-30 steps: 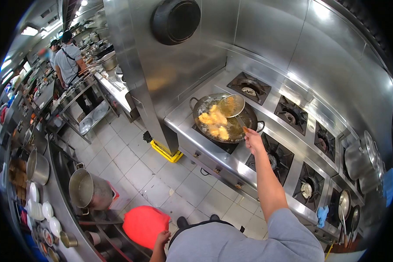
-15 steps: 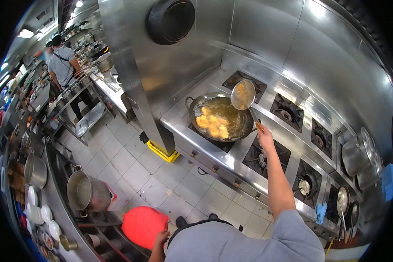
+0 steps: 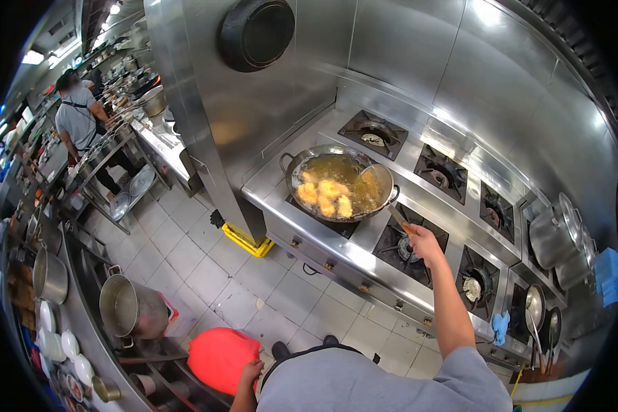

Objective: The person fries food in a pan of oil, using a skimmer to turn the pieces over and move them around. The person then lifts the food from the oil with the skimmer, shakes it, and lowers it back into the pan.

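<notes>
My right hand (image 3: 426,245) is wrapped round the wooden handle of a skimmer (image 3: 386,182). The skimmer's round metal bowl sits at the right side of a wok (image 3: 289,165), partly in the oil. Several golden fried pieces (image 3: 327,189) float in the bubbling oil, left of the skimmer. The wok stands on the front left burner of the stove. Low beside my body hangs my left hand (image 3: 252,371), its fingers curled and nothing visible in them. It is nearest to a red rounded object (image 3: 221,357), whose kind I cannot make out.
More burners (image 3: 408,244) run along the stove to the right. Metal pots (image 3: 559,233) and a blue cloth (image 3: 500,328) are at its far end. A large pot (image 3: 132,307) stands low on the left. A person (image 3: 81,120) stands at a counter in the back left.
The skimmer has come down from above the wok's far rim into the oil. My right hand has moved slightly right and down. The fried pieces have spread apart.
</notes>
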Demonstrator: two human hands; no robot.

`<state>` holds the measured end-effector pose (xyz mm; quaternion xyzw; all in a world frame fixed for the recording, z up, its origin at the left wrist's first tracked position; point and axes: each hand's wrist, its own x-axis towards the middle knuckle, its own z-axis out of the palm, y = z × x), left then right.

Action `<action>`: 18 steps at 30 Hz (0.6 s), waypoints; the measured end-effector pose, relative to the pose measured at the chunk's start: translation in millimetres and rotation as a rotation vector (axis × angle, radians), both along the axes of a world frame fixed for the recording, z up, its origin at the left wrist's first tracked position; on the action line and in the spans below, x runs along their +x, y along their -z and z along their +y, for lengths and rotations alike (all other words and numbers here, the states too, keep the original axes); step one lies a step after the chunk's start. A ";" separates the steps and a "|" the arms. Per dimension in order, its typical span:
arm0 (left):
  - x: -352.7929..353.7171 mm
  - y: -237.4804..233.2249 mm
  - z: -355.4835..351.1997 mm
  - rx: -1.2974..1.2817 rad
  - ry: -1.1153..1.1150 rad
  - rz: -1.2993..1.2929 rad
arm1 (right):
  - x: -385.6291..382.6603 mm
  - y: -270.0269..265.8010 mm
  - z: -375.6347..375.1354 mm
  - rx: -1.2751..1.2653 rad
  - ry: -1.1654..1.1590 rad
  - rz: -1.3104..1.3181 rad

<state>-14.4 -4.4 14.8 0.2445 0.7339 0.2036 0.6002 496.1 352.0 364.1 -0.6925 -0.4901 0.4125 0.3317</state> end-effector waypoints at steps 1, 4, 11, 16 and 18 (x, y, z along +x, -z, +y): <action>0.0 1.4 0.3 0.001 0.000 0.000 | 0.9 2.5 -4.2 -0.047 0.010 0.144; 0.6 0.9 2.3 0.026 -0.008 -0.010 | -1.8 0.3 -14.2 -0.117 0.017 0.336; -3.0 3.5 0.6 0.021 0.009 -0.005 | -12.0 5.5 -28.0 -0.094 0.043 0.489; -2.4 1.9 0.0 0.003 0.015 -0.011 | -20.4 10.4 -19.2 -0.049 0.041 0.563; -0.6 1.5 0.0 0.006 -0.018 -0.011 | -24.1 10.3 -11.0 0.029 0.065 0.582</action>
